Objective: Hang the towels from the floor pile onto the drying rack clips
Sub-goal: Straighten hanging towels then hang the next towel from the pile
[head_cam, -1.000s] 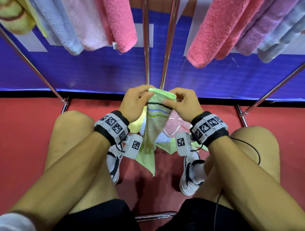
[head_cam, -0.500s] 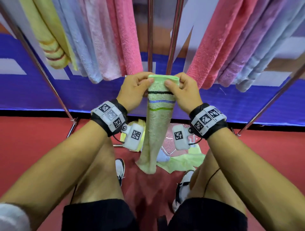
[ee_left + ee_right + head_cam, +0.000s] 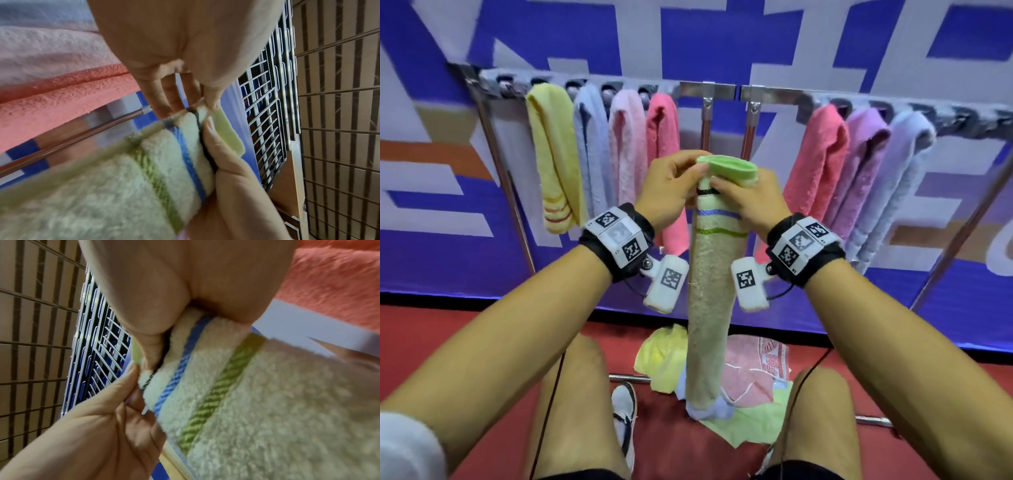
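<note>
A pale green towel [image 3: 709, 308] with black, blue and green stripes hangs lengthwise in front of me, its lower end just above the floor pile [image 3: 753, 373]. My left hand [image 3: 677, 182] pinches its top left edge and my right hand [image 3: 743, 199] grips the top right, thumb on the black stripe. The towel's top hem sits below the middle gap of the drying rack bar [image 3: 710, 90]. In the left wrist view the left fingers [image 3: 170, 99] pinch the hem of the towel [image 3: 123, 186]. The right wrist view shows the right thumb [image 3: 150, 352] pressed on the striped towel [image 3: 267, 402].
Yellow [image 3: 551, 154], light blue, pale pink and pink towels hang left of the gap. Coral [image 3: 818, 161], purple and lavender towels hang to the right. Dark clips [image 3: 962, 118] follow on the bar's right end. Slanted rack legs [image 3: 503, 178] stand at both sides. A blue banner is behind.
Both hands have lifted the green towel from knee height up to just below the rack bar. The view has tilted up, and the towel's lower end has left the floor.
</note>
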{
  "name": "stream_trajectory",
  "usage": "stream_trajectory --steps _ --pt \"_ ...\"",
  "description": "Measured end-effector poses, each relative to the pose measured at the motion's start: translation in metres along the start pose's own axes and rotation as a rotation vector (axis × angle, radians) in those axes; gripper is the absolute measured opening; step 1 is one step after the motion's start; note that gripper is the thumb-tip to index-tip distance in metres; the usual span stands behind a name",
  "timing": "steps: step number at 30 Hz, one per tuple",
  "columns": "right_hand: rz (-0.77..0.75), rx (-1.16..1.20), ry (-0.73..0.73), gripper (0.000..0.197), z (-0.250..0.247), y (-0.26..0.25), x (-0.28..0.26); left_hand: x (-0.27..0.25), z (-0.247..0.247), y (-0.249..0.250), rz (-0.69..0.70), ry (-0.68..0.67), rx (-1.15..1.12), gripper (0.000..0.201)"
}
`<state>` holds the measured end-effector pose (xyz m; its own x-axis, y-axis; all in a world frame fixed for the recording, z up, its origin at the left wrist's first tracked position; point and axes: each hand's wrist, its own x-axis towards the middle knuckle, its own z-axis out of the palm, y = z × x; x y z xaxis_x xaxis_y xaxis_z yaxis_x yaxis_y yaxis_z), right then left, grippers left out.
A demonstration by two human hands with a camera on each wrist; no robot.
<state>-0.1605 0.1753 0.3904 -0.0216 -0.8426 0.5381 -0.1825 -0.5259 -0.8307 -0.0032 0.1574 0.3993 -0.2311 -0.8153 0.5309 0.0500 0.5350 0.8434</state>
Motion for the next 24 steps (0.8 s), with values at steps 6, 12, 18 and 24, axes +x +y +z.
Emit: stream_trajectory --steps 6,12,18,24 --pt "-0.017 -0.014 0.127 0.010 0.010 -0.034 0.043 0.004 -0.001 -0.006 -0.187 -0.098 -0.175 0.013" --pt "-0.045 -0.134 0.292 0.007 -0.009 -0.062 0.088 -0.002 -0.013 -0.037 -0.366 -0.305 -0.026 0.004" --pt "-0.009 -0.392 0.493 0.010 -0.053 -0.064 0.107 0.017 -0.051 -0.025 -0.376 -0.260 -0.079 0.027" --pt "0.082 -0.763 0.312 0.044 -0.032 -0.050 0.090 0.058 -0.065 0.011 -0.299 -0.368 0.009 0.032"
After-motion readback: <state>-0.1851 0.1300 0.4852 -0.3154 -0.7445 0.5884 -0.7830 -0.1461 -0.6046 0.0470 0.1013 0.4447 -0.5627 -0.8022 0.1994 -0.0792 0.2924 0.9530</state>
